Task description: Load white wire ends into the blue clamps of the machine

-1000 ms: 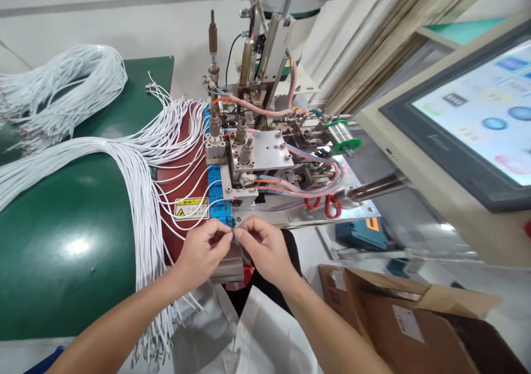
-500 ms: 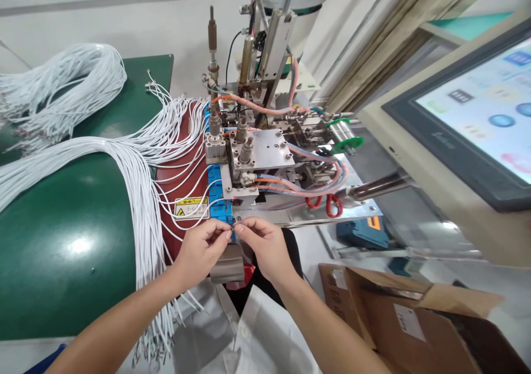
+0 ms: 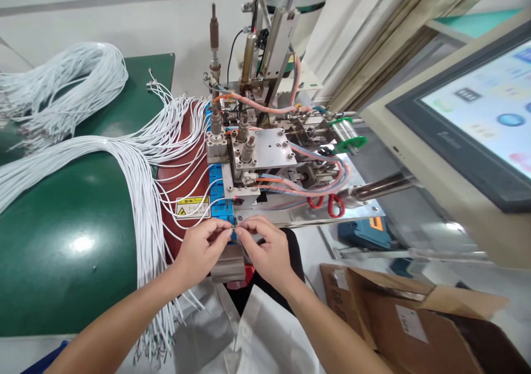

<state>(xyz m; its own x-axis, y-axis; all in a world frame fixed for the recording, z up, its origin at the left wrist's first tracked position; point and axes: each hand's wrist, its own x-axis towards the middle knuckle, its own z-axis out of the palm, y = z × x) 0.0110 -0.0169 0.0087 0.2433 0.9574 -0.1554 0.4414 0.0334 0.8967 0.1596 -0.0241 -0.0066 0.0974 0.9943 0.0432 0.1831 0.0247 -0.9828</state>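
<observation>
Pinching a tiny piece, too small to identify, with left hand and right hand almost tip to tip, at near end of blue clamps, beside white cables draped over red plate, before metal machine and green-flanged spool.

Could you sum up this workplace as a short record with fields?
Hands: bare left hand, bare right hand, fingertips nearly meeting at blue rectangular blocks
Held: too small to tell
Cables: long white cable bundle draped across green tabletop
Machine: silver metal machine, green-flanged wire spool at right
Screen: lit screen in beige housing
Box: brown cardboard box, lower right
</observation>
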